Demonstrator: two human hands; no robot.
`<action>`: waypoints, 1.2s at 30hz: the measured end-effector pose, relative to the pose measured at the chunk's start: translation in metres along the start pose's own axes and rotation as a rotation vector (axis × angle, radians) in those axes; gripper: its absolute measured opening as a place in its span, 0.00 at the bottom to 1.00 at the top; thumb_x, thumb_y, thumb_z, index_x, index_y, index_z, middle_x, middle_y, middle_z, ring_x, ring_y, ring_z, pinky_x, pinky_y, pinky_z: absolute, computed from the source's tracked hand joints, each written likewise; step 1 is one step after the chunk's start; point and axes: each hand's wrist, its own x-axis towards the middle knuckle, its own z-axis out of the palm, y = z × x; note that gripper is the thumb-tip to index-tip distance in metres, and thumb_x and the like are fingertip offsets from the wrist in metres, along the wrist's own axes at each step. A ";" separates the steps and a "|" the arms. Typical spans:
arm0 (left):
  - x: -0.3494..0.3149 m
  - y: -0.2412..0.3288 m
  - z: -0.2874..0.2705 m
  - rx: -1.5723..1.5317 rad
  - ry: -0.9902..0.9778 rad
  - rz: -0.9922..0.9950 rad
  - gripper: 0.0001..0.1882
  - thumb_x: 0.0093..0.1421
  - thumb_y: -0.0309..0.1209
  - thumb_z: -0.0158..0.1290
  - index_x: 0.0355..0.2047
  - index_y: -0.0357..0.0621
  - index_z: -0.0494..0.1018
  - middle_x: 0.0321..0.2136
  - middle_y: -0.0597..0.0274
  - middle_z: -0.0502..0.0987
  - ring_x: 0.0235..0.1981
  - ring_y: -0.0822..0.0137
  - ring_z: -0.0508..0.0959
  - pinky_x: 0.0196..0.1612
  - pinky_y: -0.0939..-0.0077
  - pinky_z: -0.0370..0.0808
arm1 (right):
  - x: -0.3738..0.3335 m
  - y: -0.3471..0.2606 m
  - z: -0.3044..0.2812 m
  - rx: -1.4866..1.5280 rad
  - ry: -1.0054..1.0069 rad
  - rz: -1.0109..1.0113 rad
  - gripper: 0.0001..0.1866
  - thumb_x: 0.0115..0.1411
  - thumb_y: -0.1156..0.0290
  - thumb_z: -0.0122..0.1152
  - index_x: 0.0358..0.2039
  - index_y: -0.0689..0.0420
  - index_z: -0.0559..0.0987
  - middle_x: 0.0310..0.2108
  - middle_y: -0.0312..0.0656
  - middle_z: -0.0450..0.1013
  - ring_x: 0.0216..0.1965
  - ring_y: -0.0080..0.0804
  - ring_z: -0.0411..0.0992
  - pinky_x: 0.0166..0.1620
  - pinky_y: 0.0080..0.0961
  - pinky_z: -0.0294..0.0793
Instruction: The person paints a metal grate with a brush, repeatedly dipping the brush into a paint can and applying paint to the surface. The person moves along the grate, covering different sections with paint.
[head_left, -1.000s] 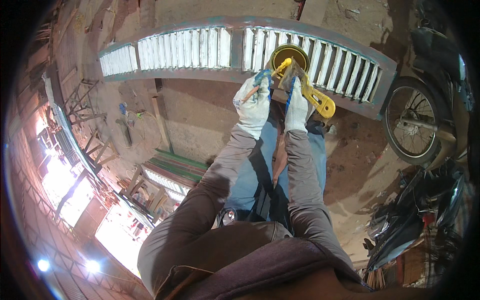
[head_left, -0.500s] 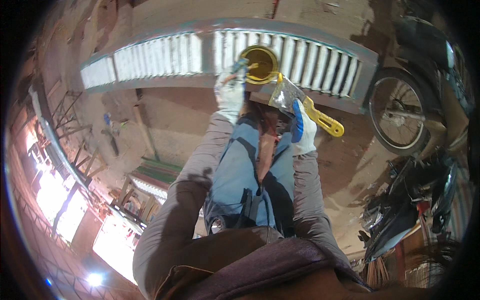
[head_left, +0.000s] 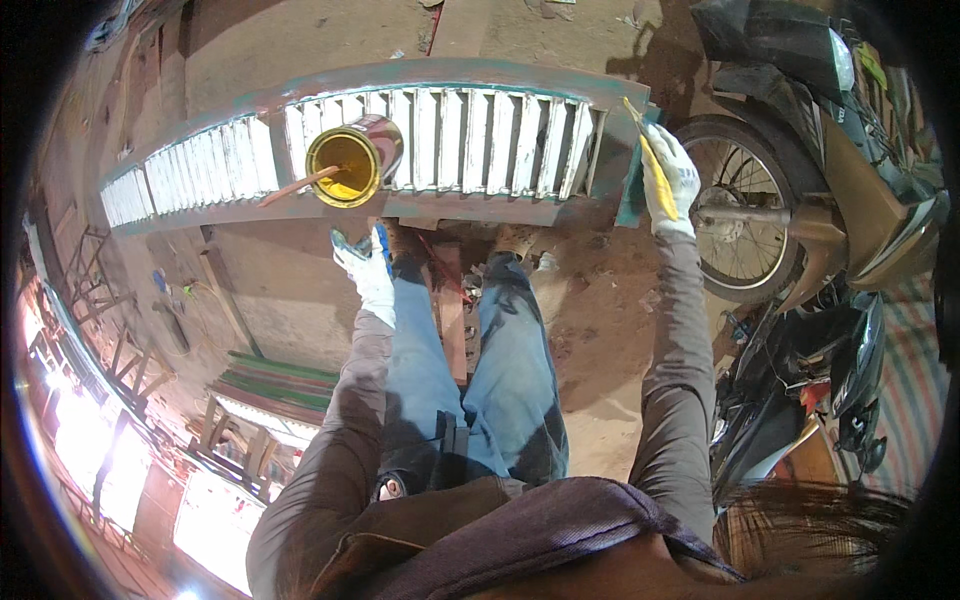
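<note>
My left hand [head_left: 367, 272], in a white glove with blue, stained fingertips, is open just in front of the shutter's near edge, its fingers apart. Beyond it, a paint can [head_left: 392, 150] stands on the louvred shutter [head_left: 440, 208]. Yellow-brown paint coats the can's inside, and a thin brown stick [head_left: 300, 187] leans out over its left rim. My right hand [head_left: 672, 172], gloved too, is closed on a yellow-handled scraper [head_left: 655, 168] at the shutter's right end. The scraper shows nearly edge-on, so its blade is hard to make out.
A motorcycle wheel [head_left: 750, 165] stands close beside my right hand, with more of the motorcycle [head_left: 850, 200] behind it. Dark motorcycle parts [head_left: 800, 370] are at the right. Green and brown slats [head_left: 275, 385] lie at the left. A wooden plank [head_left: 452, 320] runs between my legs.
My left hand has drawn back from the can and let go of the stick. My right hand has carried the scraper away from the can to the shutter's right end. The view has shifted.
</note>
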 end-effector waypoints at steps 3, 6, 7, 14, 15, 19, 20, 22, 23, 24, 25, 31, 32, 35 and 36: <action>-0.026 -0.011 0.023 -0.016 0.013 -0.197 0.42 0.59 0.47 0.59 0.65 0.40 0.52 0.58 0.44 0.56 0.53 0.52 0.70 0.52 0.59 0.72 | 0.013 0.026 0.012 -0.326 -0.132 -0.248 0.21 0.55 0.66 0.58 0.51 0.39 0.76 0.47 0.33 0.75 0.46 0.31 0.75 0.48 0.30 0.74; -0.049 0.006 0.051 0.136 0.059 -0.293 0.40 0.61 0.50 0.55 0.64 0.40 0.53 0.58 0.38 0.56 0.54 0.43 0.67 0.55 0.54 0.69 | -0.033 0.038 0.035 -0.339 -0.087 -0.307 0.18 0.54 0.64 0.58 0.47 0.39 0.77 0.47 0.29 0.75 0.49 0.29 0.73 0.50 0.34 0.72; -0.052 0.016 0.055 0.110 0.037 -0.367 0.41 0.61 0.51 0.54 0.64 0.38 0.53 0.57 0.34 0.56 0.56 0.40 0.64 0.58 0.52 0.67 | -0.046 0.036 0.035 -0.297 -0.097 -0.323 0.18 0.53 0.64 0.59 0.46 0.39 0.78 0.47 0.28 0.75 0.49 0.29 0.73 0.51 0.34 0.72; -0.044 0.049 0.123 -0.305 -0.121 -0.617 0.47 0.58 0.61 0.51 0.63 0.35 0.52 0.60 0.37 0.56 0.60 0.46 0.62 0.59 0.51 0.63 | 0.006 0.032 -0.013 0.301 -0.060 -0.238 0.20 0.51 0.72 0.60 0.47 0.46 0.80 0.43 0.38 0.78 0.41 0.37 0.77 0.44 0.29 0.77; -0.040 0.052 0.135 -0.348 -0.149 -0.634 0.48 0.57 0.62 0.51 0.63 0.37 0.51 0.61 0.38 0.56 0.61 0.46 0.62 0.59 0.50 0.62 | 0.022 0.046 -0.012 0.169 -0.032 -0.294 0.20 0.51 0.70 0.60 0.47 0.47 0.80 0.44 0.39 0.78 0.42 0.37 0.77 0.45 0.30 0.76; -0.027 0.050 0.154 -0.468 -0.267 -0.732 0.52 0.53 0.65 0.52 0.65 0.42 0.49 0.62 0.42 0.55 0.62 0.46 0.61 0.61 0.45 0.56 | 0.049 0.067 0.007 -0.148 -0.153 -0.305 0.18 0.55 0.63 0.55 0.48 0.38 0.78 0.49 0.30 0.75 0.50 0.30 0.73 0.53 0.30 0.69; -0.026 0.051 0.158 -0.492 -0.300 -0.753 0.53 0.52 0.66 0.52 0.66 0.44 0.48 0.63 0.43 0.55 0.62 0.46 0.61 0.61 0.44 0.55 | 0.041 0.073 0.005 -0.186 -0.200 -0.356 0.18 0.55 0.63 0.55 0.47 0.36 0.78 0.49 0.28 0.75 0.50 0.28 0.73 0.54 0.31 0.68; -0.021 0.041 0.154 -0.515 -0.319 -0.811 0.55 0.50 0.68 0.53 0.66 0.46 0.47 0.63 0.45 0.55 0.62 0.46 0.60 0.61 0.42 0.52 | 0.019 0.058 0.005 -0.218 -0.283 -0.462 0.17 0.55 0.63 0.55 0.47 0.35 0.78 0.48 0.27 0.75 0.51 0.26 0.72 0.54 0.32 0.68; -0.020 0.037 0.150 -0.524 -0.334 -0.840 0.56 0.49 0.69 0.53 0.67 0.48 0.46 0.64 0.46 0.55 0.63 0.46 0.60 0.62 0.40 0.50 | 0.006 0.050 0.004 -0.181 -0.332 -0.490 0.17 0.56 0.64 0.55 0.47 0.36 0.77 0.47 0.27 0.75 0.51 0.26 0.72 0.55 0.33 0.68; -0.019 0.035 0.149 -0.535 -0.356 -0.869 0.57 0.48 0.69 0.53 0.67 0.49 0.46 0.64 0.47 0.55 0.63 0.46 0.60 0.62 0.39 0.49 | -0.002 0.045 -0.003 -0.147 -0.375 -0.505 0.18 0.55 0.64 0.55 0.47 0.36 0.77 0.47 0.27 0.75 0.50 0.27 0.73 0.54 0.33 0.68; -0.017 0.034 0.148 -0.545 -0.378 -0.894 0.58 0.47 0.70 0.54 0.68 0.50 0.45 0.65 0.48 0.55 0.63 0.46 0.60 0.62 0.38 0.48 | -0.007 0.043 -0.008 -0.114 -0.411 -0.520 0.18 0.55 0.65 0.56 0.48 0.37 0.77 0.48 0.28 0.75 0.50 0.28 0.73 0.54 0.33 0.69; -0.011 0.021 0.148 -0.748 -0.453 -1.020 0.61 0.44 0.73 0.55 0.69 0.55 0.45 0.66 0.52 0.56 0.63 0.47 0.60 0.64 0.34 0.42 | 0.029 0.066 -0.003 -0.154 -0.127 -0.386 0.18 0.53 0.64 0.57 0.46 0.40 0.78 0.48 0.31 0.76 0.46 0.29 0.75 0.50 0.32 0.71; -0.010 0.016 0.150 -0.831 -0.460 -1.050 0.60 0.44 0.73 0.55 0.69 0.55 0.46 0.65 0.52 0.56 0.63 0.47 0.61 0.64 0.34 0.42 | 0.029 0.069 0.006 -0.180 -0.132 -0.418 0.18 0.53 0.64 0.57 0.46 0.40 0.77 0.48 0.31 0.75 0.47 0.29 0.74 0.50 0.32 0.71; -0.013 0.019 0.154 -0.719 -0.473 -1.056 0.58 0.45 0.72 0.55 0.67 0.53 0.49 0.64 0.52 0.58 0.62 0.48 0.63 0.64 0.35 0.44 | -0.014 0.066 0.014 -0.266 -0.221 -0.468 0.17 0.53 0.64 0.58 0.46 0.40 0.76 0.46 0.28 0.75 0.50 0.29 0.73 0.53 0.36 0.70; -0.014 0.021 0.152 -0.699 -0.453 -1.063 0.57 0.45 0.72 0.55 0.67 0.53 0.50 0.63 0.52 0.59 0.62 0.49 0.63 0.64 0.36 0.44 | -0.028 0.060 0.012 -0.206 -0.262 -0.464 0.17 0.53 0.64 0.58 0.45 0.40 0.76 0.46 0.28 0.75 0.50 0.29 0.73 0.54 0.35 0.70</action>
